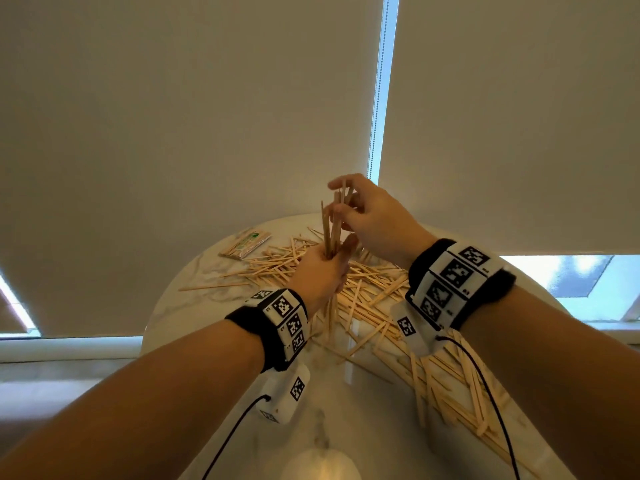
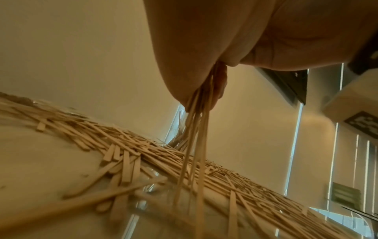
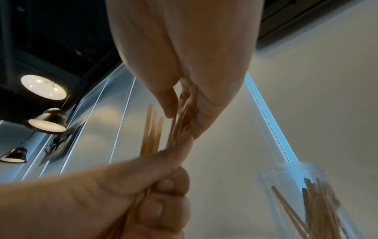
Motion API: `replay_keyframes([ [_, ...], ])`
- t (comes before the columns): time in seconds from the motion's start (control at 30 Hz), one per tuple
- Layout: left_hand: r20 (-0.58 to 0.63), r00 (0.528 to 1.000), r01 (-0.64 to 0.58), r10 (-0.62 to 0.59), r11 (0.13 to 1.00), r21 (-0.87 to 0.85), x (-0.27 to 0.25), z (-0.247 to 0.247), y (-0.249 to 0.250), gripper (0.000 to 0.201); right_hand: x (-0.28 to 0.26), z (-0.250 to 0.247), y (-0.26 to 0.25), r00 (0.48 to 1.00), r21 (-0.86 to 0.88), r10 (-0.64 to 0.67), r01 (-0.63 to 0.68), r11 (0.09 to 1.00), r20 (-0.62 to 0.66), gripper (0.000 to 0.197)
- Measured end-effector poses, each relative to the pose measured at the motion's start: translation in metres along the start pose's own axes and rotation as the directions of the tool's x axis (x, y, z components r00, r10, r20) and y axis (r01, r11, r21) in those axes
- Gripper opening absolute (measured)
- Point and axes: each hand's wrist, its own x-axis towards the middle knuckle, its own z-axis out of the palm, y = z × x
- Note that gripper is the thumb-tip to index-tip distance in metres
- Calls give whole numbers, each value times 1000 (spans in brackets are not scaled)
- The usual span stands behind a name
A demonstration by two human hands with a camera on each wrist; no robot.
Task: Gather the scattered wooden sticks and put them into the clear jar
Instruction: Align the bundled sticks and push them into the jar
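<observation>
Lying scattered across near and right tabletop: loose sticks. Gripping upright bundle mid-table, left hand, fingers curled tight. Pinching bundle tops just beyond, right hand. Standing partly filled, clear jar, right wrist view.

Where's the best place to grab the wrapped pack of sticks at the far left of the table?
Take the wrapped pack across its middle from above, thumb and fingers on its two long sides. It lies flat and slanted on the table, apart from the loose sticks, so probably nothing blocks that grip.
</observation>
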Motion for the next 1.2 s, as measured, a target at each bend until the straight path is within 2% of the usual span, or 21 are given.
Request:
replay_keyframes([
  [0.07, -6, 1000, 6, -6, 1000, -8, -2, -1, -3, 40, 0, -1, 1, 1000, 28, 13, -13, 1000, -23, 22],
  [0.17, -2, 1000, 13, -13, 1000, -3, -3, 0, -4, 37, -6, 2, -2, 999, 4, -18, 18, 1000, -50, 30],
  [0.3, -23, 999, 24, -24, 1000, 14, -5, 1, -9, 40, -9, 6, -8, 1000, -22, 0, 0, 1000, 0, 22],
  [0.37, -28, 999, 45, -44, 999, 15, -7, 2, -14, 41, -9, 6, -14, 998, -28, 33, -32, 999, 45, 32],
  [0.43, -39, 997, 62, -60, 997, 37, -8, 2, -16, 40, -12, 6, -18, 996, -122, 20, -9, 992, 88, 46],
  [0.5, -50, 997, 65, -62, 997, 50, -9, 2, -18, 37, -13, 8, -19, 992, -304, -10, 48, 951, 123, 39],
  [0.57, -50, 997, 64, -62, 997, 39, -9, 3, -19, 36, -12, 8, -17, 992, -374, 4, 44, 926, 127, 27],
  [0.6, -50, 997, 63, -61, 998, 22, -9, 2, -19, 35, -12, 8, -17, 990, -335, 24, 23, 942, 136, 29],
  [0.67, -58, 997, 50, -51, 999, -12, -6, -1, -16, 35, -13, 7, -14, 988, -196, 68, -40, 980, 141, 48],
  [0.73, -105, 994, 41, -43, 999, -16, -1, -9, -10, 41, -20, 7, -10, 986, -114, 149, -140, 984, 80, 59],
  [0.8, -190, 980, 45, -51, 998, -40, 6, -20, -4, 46, -30, 8, 2, 970, -208, 226, -204, 957, 89, 63],
  [0.83, -225, 972, 43, -62, 995, -86, 9, -24, -2, 47, -35, 12, 8, 950, -307, 262, -202, 930, 167, 69],
  [0.9, -249, 966, 20, -68, 981, -193, 13, -27, 4, 47, -45, 22, 14, 867, -442, 348, -172, 881, 357, 87],
  [0.93, -250, 966, 6, -65, 974, -228, 13, -25, 7, 48, -49, 28, 15, 826, -459, 382, -173, 872, 415, 88],
  [0.97, -251, 966, -6, -60, 968, -251, 14, -22, 9, 49, -50, 33, 17, 801, -454, 401, -184, 872, 445, 81],
  [1.0, -250, 967, -16, -54, 963, -271, 13, -19, 11, 49, -51, 38, 18, 793, -440, 398, -185, 879, 462, 65],
  [1.07, -241, 970, -34, -41, 953, -300, 13, -15, 14, 50, -50, 42, 21, 812, -403, 365, -177, 898, 456, 29],
  [1.1, -240, 970, -41, -36, 951, -306, 13, -15, 16, 50, -49, 42, 23, 819, -379, 360, -192, 905, 446, 20],
  [1.2, -274, 961, -61, -32, 944, -326, 19, -23, 24, 49, -49, 40, 24, 848, -366, 347, -199, 909, 400, 20],
])
